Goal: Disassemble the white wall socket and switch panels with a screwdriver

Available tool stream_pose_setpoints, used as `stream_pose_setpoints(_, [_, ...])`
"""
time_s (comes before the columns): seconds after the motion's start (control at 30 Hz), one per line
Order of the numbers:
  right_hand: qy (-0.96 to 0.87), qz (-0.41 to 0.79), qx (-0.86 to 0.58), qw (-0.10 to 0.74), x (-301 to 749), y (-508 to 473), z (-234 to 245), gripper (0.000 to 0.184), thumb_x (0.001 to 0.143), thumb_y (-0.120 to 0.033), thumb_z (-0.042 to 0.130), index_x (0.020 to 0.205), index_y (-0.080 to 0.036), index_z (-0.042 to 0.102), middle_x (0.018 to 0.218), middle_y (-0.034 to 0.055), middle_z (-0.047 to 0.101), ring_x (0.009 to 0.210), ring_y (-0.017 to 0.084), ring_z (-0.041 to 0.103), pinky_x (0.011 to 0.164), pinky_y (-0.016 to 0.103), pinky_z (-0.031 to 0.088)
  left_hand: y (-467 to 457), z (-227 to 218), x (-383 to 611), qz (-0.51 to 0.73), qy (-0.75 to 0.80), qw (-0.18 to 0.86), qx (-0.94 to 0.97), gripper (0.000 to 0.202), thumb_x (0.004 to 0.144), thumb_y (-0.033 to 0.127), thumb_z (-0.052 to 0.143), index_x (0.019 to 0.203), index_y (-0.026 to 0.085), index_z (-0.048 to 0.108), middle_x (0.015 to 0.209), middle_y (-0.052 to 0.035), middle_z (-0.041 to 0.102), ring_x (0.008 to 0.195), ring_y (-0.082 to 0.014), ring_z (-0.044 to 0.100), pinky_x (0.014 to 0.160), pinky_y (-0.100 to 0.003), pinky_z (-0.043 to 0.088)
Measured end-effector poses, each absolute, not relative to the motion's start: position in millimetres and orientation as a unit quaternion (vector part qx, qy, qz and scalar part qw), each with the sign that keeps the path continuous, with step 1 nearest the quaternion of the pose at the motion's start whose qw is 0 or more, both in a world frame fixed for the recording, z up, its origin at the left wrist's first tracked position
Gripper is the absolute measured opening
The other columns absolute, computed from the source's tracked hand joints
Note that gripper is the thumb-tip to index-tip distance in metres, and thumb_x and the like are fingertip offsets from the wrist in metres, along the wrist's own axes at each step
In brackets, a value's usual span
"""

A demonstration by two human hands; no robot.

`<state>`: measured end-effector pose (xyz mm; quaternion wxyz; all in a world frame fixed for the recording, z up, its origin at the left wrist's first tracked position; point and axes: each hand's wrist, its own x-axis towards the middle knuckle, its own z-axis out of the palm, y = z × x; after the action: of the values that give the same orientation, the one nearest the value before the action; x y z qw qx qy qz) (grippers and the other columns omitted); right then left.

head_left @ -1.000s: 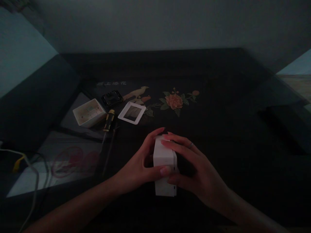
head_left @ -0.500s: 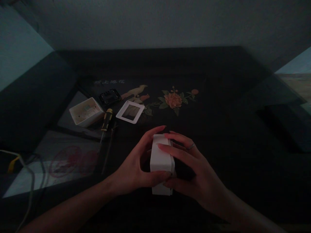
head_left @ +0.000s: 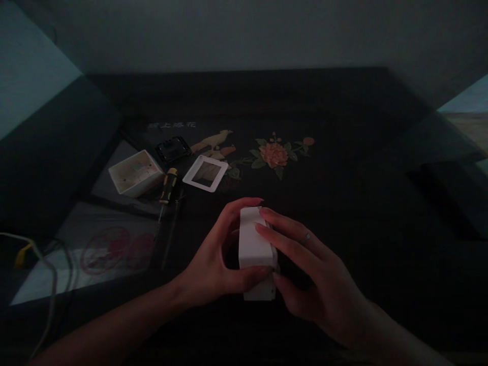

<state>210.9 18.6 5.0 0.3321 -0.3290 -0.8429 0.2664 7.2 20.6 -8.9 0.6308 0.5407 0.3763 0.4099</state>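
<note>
A white plastic box [head_left: 254, 248] stands on edge on the dark table near the front middle. My left hand [head_left: 213, 259] grips it from the left, thumb along its lower side and fingers over its top. From the right, my right hand [head_left: 312, 274] wraps around it, fingers laid across the top face and a ring on one finger. Both hands are closed around the box. The dim light hides its details.
At the back left lie an open white box [head_left: 135, 173], a black square part [head_left: 173, 149], a white square frame [head_left: 206, 173] and a yellow-and-black screwdriver [head_left: 166, 189]. The dark table [head_left: 343, 168] carries a flower and bird picture [head_left: 272, 155]. Cables [head_left: 34, 254] hang at the left edge.
The box and both hands have shifted slightly; my right fingers have slid a little lower across the top face. The view has tilted a little.
</note>
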Motion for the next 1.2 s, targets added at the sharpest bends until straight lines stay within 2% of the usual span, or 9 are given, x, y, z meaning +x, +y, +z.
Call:
stream_pose_setpoints(0.2, [-0.855,0.213,-0.328,0.342,208,19,13,0.048,0.085,-0.008,0.053,0.133,-0.011,0.057,0.139,0.0170,0.063,0.132,0.024,0.057,0.105,0.036,0.052,17,-11,10,0.413,0.380,0.618,0.551,0.073,0.074,0.026,0.083,0.134,0.043,0.045,0.128,0.0043,0.060,0.111,-0.0196,0.062,0.088,-0.027,0.057])
stream_pose_setpoints(0.33, [-0.861,0.188,-0.329,0.339,208,17,16,0.043,0.084,-0.007,0.052,0.127,-0.007,0.061,0.135,0.0194,0.065,0.131,0.024,0.058,0.105,0.035,0.052,13,-10,13,0.422,0.377,0.607,0.558,0.070,0.074,0.023,0.083,0.131,0.044,0.048,0.127,0.0055,0.061,0.113,-0.0190,0.060,0.094,-0.029,0.054])
stream_pose_setpoints(0.63, [-0.875,0.115,-0.346,0.318,200,8,21,0.042,0.086,-0.002,0.043,0.126,-0.003,0.056,0.130,0.0245,0.067,0.131,0.025,0.057,0.102,0.036,0.054,11,-10,15,0.425,0.387,0.597,0.560,0.067,0.075,0.022,0.082,0.129,0.044,0.048,0.124,0.0058,0.060,0.110,-0.0172,0.059,0.092,-0.027,0.052])
stream_pose_setpoints(0.83, [-0.879,0.076,-0.370,0.292,194,-1,23,0.042,0.085,0.002,0.040,0.125,0.003,0.054,0.129,0.0304,0.065,0.132,0.031,0.054,0.101,0.040,0.056,12,-10,16,0.425,0.404,0.544,0.600,0.065,0.074,0.023,0.081,0.129,0.039,0.049,0.124,0.0039,0.059,0.110,-0.0178,0.058,0.092,-0.027,0.051])
stream_pose_setpoints(1.0, [-0.870,0.036,-0.390,0.298,187,-3,20,0.039,0.089,0.000,0.038,0.124,0.004,0.054,0.126,0.0301,0.067,0.129,0.032,0.056,0.099,0.038,0.057,13,-11,16,0.435,0.401,0.513,0.622,0.061,0.075,0.030,0.081,0.127,0.035,0.051,0.124,0.0023,0.058,0.113,-0.0193,0.057,0.097,-0.030,0.048])
stream_pose_setpoints(1.2, [-0.869,0.038,-0.399,0.290,185,-6,20,0.037,0.091,-0.003,0.037,0.124,0.001,0.053,0.126,0.0292,0.067,0.128,0.033,0.058,0.098,0.038,0.059,16,-10,21,0.457,0.407,0.497,0.615,0.055,0.074,0.032,0.081,0.121,0.028,0.053,0.122,-0.0014,0.060,0.111,-0.0213,0.060,0.092,-0.031,0.052])
